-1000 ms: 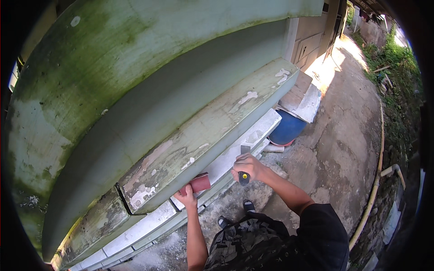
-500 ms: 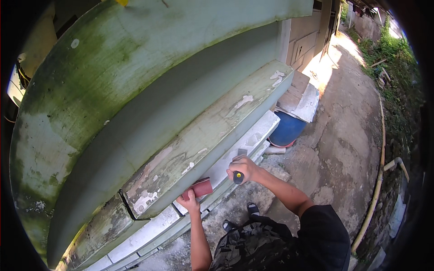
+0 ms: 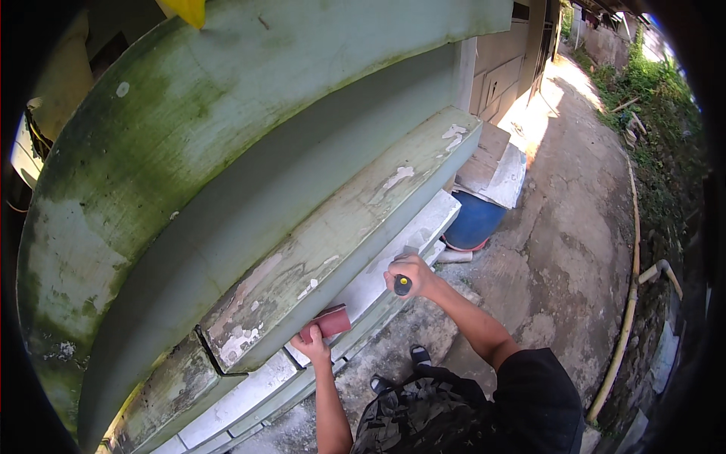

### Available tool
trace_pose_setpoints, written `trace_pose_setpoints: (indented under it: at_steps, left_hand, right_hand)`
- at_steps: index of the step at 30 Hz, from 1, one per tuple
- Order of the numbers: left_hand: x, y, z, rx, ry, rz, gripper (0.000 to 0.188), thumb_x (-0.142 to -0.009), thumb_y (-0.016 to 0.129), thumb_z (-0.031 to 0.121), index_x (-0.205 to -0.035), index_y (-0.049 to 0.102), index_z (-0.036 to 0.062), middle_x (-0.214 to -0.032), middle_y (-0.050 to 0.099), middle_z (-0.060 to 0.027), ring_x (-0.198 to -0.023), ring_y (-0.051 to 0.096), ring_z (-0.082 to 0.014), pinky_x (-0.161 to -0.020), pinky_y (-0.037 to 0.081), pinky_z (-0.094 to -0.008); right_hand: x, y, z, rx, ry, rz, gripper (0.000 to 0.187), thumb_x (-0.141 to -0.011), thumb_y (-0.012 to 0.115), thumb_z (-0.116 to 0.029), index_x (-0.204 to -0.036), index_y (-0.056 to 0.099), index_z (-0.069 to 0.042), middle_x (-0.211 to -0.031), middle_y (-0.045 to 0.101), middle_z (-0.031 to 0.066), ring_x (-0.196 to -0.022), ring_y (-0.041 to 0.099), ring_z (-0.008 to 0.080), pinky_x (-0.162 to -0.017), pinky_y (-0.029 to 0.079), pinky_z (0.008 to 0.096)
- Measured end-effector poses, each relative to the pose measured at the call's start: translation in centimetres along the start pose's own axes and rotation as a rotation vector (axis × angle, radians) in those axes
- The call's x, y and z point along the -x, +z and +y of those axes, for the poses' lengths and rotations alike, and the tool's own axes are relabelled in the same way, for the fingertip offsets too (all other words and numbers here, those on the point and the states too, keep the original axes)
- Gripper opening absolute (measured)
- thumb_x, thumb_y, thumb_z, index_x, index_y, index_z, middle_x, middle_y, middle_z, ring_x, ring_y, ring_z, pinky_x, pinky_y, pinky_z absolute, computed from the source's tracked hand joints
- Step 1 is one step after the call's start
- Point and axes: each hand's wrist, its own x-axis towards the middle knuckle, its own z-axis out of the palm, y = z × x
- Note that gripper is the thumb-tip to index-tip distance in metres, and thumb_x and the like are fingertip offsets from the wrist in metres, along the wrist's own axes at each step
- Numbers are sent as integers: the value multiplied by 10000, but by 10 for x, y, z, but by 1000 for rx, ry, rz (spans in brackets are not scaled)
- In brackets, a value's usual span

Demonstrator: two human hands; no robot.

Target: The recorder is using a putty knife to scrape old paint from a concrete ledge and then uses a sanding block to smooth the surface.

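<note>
My left hand [image 3: 312, 346] is closed around a folded sheet of reddish-brown sandpaper [image 3: 328, 324], beside the front edge of a peeling green ledge. My right hand [image 3: 412, 275] grips a scraper whose dark handle [image 3: 402, 285] has a yellow spot at its butt end. Part of the scraper's flat blade [image 3: 410, 250] shows beyond the fist, over the lower whitish ledge [image 3: 431, 219]. Whether the blade touches that surface I cannot tell. The upper ledge [image 3: 340, 212] bears stains and bare white patches.
A large curved green slab [image 3: 189, 113] overhangs the ledges at the left. Near their far end stands a blue bucket [image 3: 475, 219] with boards [image 3: 499, 166] on top. A concrete path [image 3: 560, 219] runs along the right, bordered by a pipe [image 3: 632, 303] and plants.
My right hand and the scraper have shifted slightly away from me along the lower ledge. My left hand keeps its hold on the sandpaper. The view has moved a little.
</note>
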Motion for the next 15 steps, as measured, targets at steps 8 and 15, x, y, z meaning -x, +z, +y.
trace_pose_setpoints:
  at_steps: [8,15]
  left_hand:
    - [-1,5,-3,-6,-17,40,611,-941,669,207,-1426,414,-62,-1370,459,-150,-1252,476,-269,-1114,349,-413]
    - [1,2,4,48,-32,66,628,-941,674,222,-1429,404,-67,-1408,442,-162,-1281,464,-264,-1118,347,-415]
  right_hand:
    - [3,10,4,-13,-60,-85,296,-731,685,-18,-574,441,-76,-508,483,102,-452,533,306,-472,436,403]
    - [3,8,8,1,-82,-56,289,-715,703,-14,-586,454,-86,-518,513,88,-441,524,300,-463,430,385]
